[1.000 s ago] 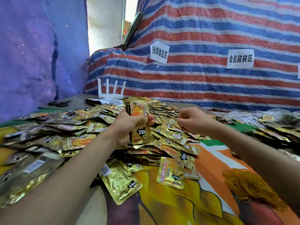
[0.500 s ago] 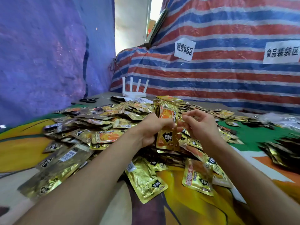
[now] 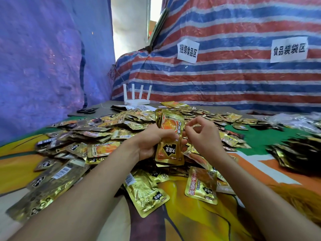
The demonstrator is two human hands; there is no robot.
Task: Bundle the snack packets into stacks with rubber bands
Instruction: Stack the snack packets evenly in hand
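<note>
While upright, gold foil pkt stack (image 3: 169, 136)

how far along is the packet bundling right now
Done: no banded stack clearly visible. In hand: left hand grips one stack upright; right hand pinches beside it, what it holds unclear. Left: the big loose packet pile, rubber bands heap waiting.

Left sign (image 3: 188, 50): you read 捆绑食品区, black on white paper, stuck to the striped tarp (image 3: 225, 80).
Right sign (image 3: 288, 49): you read 食品装袋区, on the same tarp.
Held packet (image 3: 171, 136): its black badge shows white characters upside down; you can make out only 王.
</note>
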